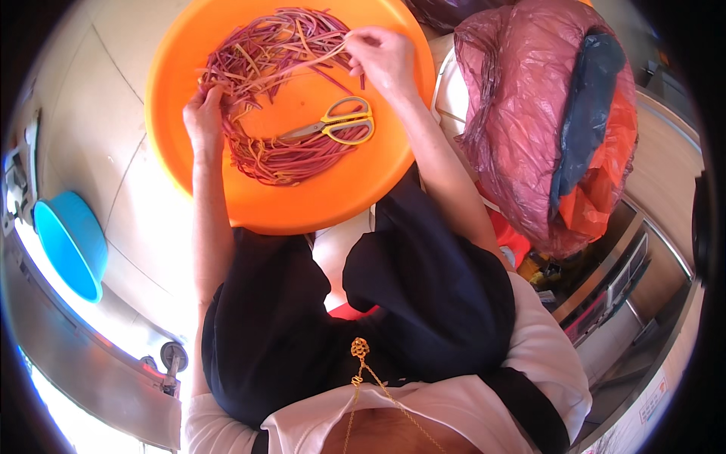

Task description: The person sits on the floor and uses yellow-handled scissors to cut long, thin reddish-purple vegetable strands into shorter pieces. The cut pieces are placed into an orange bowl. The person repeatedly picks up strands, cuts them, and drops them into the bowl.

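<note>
A large round orange plastic basin (pixel 187 147) stands before me, with reddish-purple stems (pixel 266 45) heaped in its upper part. Pale stems or peeled strips (pixel 298 66) stretch between my hands. My right hand (pixel 383 59) pinches their right end above the basin's right side. At the heap's left edge, my left hand (pixel 204 108) has its fingers on the other end, the fingertips partly among the stems. Below, yellow-and-grey handled scissors (pixel 346 120) lie with blades to the left on a second, more aligned bundle of reddish stems (pixel 295 162).
Crumpled dark red plastic bags (pixel 510 113) bulge at the right, beside the basin, with a dark bag (pixel 590 108) on them. A blue basin (pixel 74 244) lies tilted on the tiled floor at the left. A caster wheel (pixel 173 357) shows at lower left, and shelving (pixel 612 284) at right.
</note>
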The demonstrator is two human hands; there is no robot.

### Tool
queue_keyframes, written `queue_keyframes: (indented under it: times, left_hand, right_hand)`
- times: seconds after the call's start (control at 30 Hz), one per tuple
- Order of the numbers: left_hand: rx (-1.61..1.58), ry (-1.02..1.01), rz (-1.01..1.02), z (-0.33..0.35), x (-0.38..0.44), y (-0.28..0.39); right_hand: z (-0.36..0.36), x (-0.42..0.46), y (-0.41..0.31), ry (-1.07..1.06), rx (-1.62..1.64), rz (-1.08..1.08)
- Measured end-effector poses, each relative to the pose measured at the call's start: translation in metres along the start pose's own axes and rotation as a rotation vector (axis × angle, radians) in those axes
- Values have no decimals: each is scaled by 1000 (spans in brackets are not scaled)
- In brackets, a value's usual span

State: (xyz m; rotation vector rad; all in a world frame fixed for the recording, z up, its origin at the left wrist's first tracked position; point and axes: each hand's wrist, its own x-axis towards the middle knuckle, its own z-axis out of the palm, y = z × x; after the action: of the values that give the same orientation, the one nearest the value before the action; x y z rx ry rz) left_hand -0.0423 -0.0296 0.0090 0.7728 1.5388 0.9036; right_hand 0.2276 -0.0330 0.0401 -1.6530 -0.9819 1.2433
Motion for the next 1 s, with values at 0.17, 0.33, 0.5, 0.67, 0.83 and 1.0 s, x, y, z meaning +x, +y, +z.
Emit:
queue_keyframes:
  times: [0.17,0.33,0.5,0.67,0.83,1.0]
  left_hand:
    - [-158,-103,-10,13,-5,8]
    - [-352,-272,-54,36,-32,31]
    - [-343,-329,-29,45,-41,34]
    - [-484,-390,-86,48,-45,28]
    - [-505,-482,-82,47,-45,27]
    - [-429,-508,-93,43,-42,24]
  right_hand:
    - [13,15,24,148,-352,-506]
    - [51,-15,-19,-356,8,-230]
    - [46,-16,-27,-468,219,-139]
    - [41,-12,-28,-546,203,-155]
    - [37,-11,-31,-599,260,-133]
    - [32,-11,-36,-628,163,-194]
